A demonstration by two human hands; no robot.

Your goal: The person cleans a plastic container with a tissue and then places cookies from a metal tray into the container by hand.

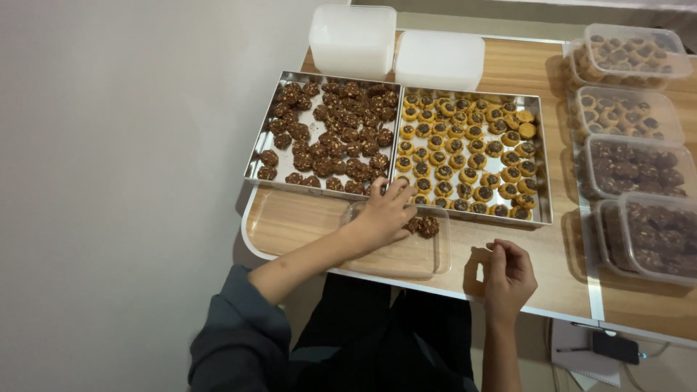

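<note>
Left hand (382, 213), fingers spread loose, reaches over a clear plastic tub (406, 250) toward knobbly dark cookies (327, 134) on a shiny metal tray (263, 141). Right hand (508, 277) rests curled, empty, on the wooden worktop (523, 69).

My wooden table (508, 250) fills the frame's right and centre, carrying two metal trays (327, 134) of cookies side by side at upper centre. A clear plastic tub (406, 254) sits below them, two white containers (353, 38) above, and four lidded tubs (630, 115) down the right edge.

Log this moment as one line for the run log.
left hand: reaching at near edge of dark cookie tray | right hand: resting on table, empty | clear container: a few dark cookies
</note>
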